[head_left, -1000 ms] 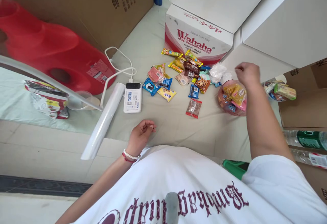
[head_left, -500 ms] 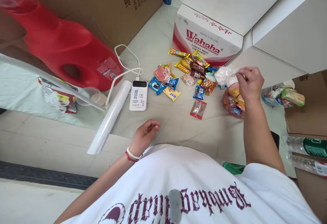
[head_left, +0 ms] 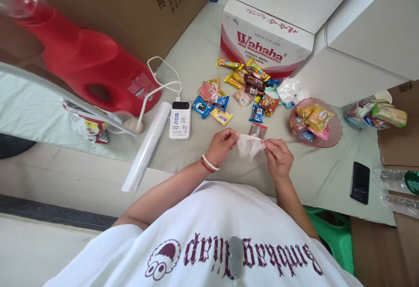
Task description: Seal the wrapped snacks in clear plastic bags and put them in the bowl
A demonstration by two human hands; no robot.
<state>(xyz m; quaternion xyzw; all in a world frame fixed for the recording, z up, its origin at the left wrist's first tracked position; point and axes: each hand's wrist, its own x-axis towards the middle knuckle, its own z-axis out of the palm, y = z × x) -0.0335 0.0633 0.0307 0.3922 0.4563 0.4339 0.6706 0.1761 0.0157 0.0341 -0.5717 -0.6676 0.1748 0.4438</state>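
Here, a round pink plastic basket [head_left: 330, 138] holds wrapped snacks near the floor sheet's right edge. Loose snack packets [head_left: 242, 93] lie scattered before the red-and-white Wahaha carton [head_left: 262, 47]. A white power bank [head_left: 180, 120] sits left. Both hands' fingers [head_left: 231, 134] pinch a thin clear plastic bag [head_left: 249, 145], stretched between left hand [head_left: 221, 146] and right hand [head_left: 279, 159].

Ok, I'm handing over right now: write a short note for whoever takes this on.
Left hand and right hand each pinch one end of a thin clear plastic bag, held between them above the sheet.
Loose snack packs lie near the Wahaha box.
Pink dish on the right already holds several packs.
Bag looks empty and unopened; most packs remain loose on the sheet.
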